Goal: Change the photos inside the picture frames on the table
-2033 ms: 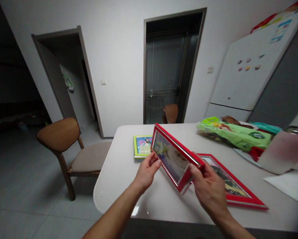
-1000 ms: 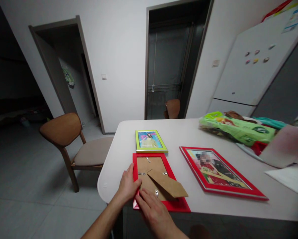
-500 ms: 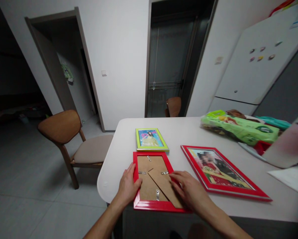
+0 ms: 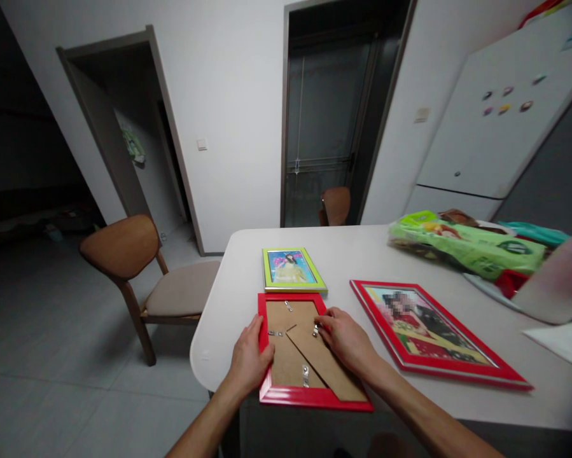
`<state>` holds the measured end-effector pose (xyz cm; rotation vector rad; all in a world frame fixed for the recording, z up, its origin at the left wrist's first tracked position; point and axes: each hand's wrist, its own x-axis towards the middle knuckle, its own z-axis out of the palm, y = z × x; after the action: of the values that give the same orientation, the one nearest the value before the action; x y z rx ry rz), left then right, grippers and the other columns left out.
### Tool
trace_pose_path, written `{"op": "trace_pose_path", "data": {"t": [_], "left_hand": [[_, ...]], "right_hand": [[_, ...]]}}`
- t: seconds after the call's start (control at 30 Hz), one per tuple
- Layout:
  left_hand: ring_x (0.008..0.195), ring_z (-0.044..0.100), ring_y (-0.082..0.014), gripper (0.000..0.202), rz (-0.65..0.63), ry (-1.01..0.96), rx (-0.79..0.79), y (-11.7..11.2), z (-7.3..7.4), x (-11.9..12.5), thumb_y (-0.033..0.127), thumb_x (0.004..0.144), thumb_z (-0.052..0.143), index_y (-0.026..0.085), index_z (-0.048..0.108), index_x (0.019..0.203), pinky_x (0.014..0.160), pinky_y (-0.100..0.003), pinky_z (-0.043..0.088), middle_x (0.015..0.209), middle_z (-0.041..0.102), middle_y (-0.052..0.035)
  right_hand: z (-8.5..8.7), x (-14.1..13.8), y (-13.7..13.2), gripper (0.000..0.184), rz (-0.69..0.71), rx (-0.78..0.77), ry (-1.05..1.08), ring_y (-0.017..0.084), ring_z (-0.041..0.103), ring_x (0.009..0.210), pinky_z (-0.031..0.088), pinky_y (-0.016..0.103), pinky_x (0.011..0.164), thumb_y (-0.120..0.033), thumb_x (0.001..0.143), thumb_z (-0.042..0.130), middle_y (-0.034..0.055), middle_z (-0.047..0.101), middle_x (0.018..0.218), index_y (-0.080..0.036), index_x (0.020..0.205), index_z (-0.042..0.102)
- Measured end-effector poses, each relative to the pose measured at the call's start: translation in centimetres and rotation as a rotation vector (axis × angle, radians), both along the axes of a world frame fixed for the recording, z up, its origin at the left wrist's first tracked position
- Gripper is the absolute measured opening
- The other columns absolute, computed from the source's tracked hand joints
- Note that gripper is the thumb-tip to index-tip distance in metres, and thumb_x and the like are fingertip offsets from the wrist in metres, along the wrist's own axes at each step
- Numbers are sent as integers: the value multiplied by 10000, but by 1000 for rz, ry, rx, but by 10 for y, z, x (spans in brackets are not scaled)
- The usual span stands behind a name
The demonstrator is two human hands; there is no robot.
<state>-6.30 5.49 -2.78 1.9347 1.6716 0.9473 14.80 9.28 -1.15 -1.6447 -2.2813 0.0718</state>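
A red picture frame [image 4: 305, 402] lies face down at the table's near edge, its brown backing board [image 4: 290, 366] and slanted stand flap [image 4: 331, 362] upward. My left hand [image 4: 251, 356] grips its left side, thumb on top and fingers along the outer edge. At the right side of the backing, my right hand [image 4: 345, 340] has thumb and fingertips closed on a small metal clip [image 4: 315, 330], now standing at an angle. Three similar clips sit at the top, left and bottom, including the bottom clip [image 4: 305, 376].
Just beyond lies a lime-green framed picture [image 4: 320, 280]. To the right, a larger red framed picture [image 4: 476, 337] lies face up. A green package [image 4: 476, 245] and a pinkish container [image 4: 555, 280] occupy the table's [image 4: 219, 346] right side. A wooden chair [image 4: 123, 245] stands left.
My right hand has moved up and inward from the frame's right edge to the right clip. That clip has turned from lying across the edge to a steeper angle. My left hand keeps its hold.
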Motion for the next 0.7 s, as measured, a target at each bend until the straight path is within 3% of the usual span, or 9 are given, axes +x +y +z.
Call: {"op": "trace_pose_path", "data": {"t": [0.13, 0.3, 0.47, 0.6, 0.7], "left_hand": [[1134, 379, -191, 556, 3, -22, 21, 0, -1, 0, 194, 680, 467, 108, 349, 1217, 967, -302, 273, 1248, 411, -97], [1129, 384, -195, 538, 10, -39, 21, 0, -2, 1, 212, 693, 462, 96, 358, 1209, 962, -309, 281, 1236, 422, -109], [1132, 381, -198, 539, 16, -18, 10, 0, -2, 1, 216, 691, 458, 105, 361, 1209, 971, -315, 270, 1238, 422, -101], [1129, 382, -199, 555, 16, 0, 11, 0, -4, 0, 206, 682, 455, 83, 352, 1214, 971, -307, 270, 1245, 411, -113], [1129, 381, -194, 562, 12, 8, 24, 1, -7, 0, 197, 678, 455, 85, 344, 1218, 970, -305, 272, 1249, 406, -112]], "right_hand": [[6, -19, -6, 253, 90, 61, 40, 175, 475, 834, 340, 263, 727, -249, 773, 405, 66, 572, 884, -207, 866, 636], [9, -63, -8, 250, 271, -10, 107, 146, 495, 771, 344, 237, 700, -266, 781, 407, 55, 577, 793, -183, 790, 642], [1, -81, 4, 250, 197, 3, 70, 141, 494, 706, 343, 238, 666, -241, 779, 404, 67, 571, 752, -152, 705, 626], [-5, -71, 16, 271, 162, 31, 76, 145, 494, 754, 336, 235, 700, -263, 795, 383, 75, 570, 776, -140, 738, 618], [-7, -61, 27, 284, 27, 40, 46, 158, 486, 787, 331, 249, 716, -262, 799, 372, 94, 566, 814, -124, 800, 620]]}}
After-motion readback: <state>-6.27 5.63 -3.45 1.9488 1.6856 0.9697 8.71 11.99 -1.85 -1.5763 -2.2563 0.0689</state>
